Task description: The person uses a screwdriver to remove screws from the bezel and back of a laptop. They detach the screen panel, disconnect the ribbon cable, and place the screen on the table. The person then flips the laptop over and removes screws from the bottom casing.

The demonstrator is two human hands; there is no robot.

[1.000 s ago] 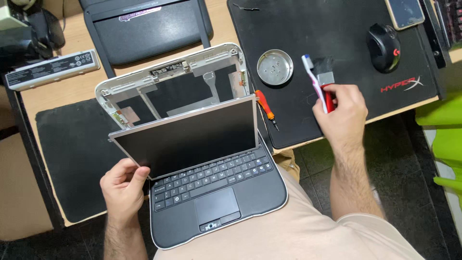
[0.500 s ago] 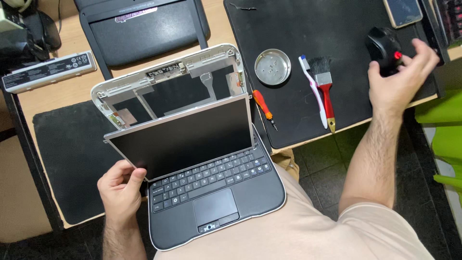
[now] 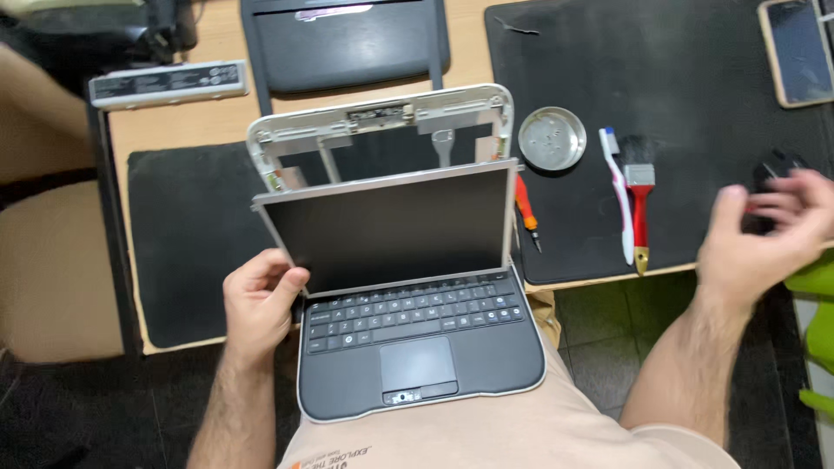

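Observation:
A small dark laptop (image 3: pixel 408 347) rests on my lap against the table edge. Its bare screen panel (image 3: pixel 391 230) leans loose in front of the white lid frame (image 3: pixel 382 117). My left hand (image 3: pixel 261 300) grips the panel's lower left corner beside the keyboard. My right hand (image 3: pixel 764 234) is blurred, fingers apart and holding nothing, just in front of a black mouse (image 3: pixel 773 167) at the right end of the black mat (image 3: pixel 678 87). A white toothbrush (image 3: pixel 618 200) and a red-handled paintbrush (image 3: pixel 639 204) lie side by side on that mat.
A round metal dish (image 3: pixel 552 137) and an orange screwdriver (image 3: pixel 526 213) lie near the frame. A phone (image 3: pixel 795 48) lies at the far right, a grey battery (image 3: pixel 169 82) at the far left, and a dark plastic cover (image 3: pixel 347 43) at the back. A second black mat (image 3: pixel 191 243) lies at the left.
My right hand laid the toothbrush and paintbrush on the mat, reached to the mouse, and has now drawn back toward the table edge. My left hand kept its grip on the panel.

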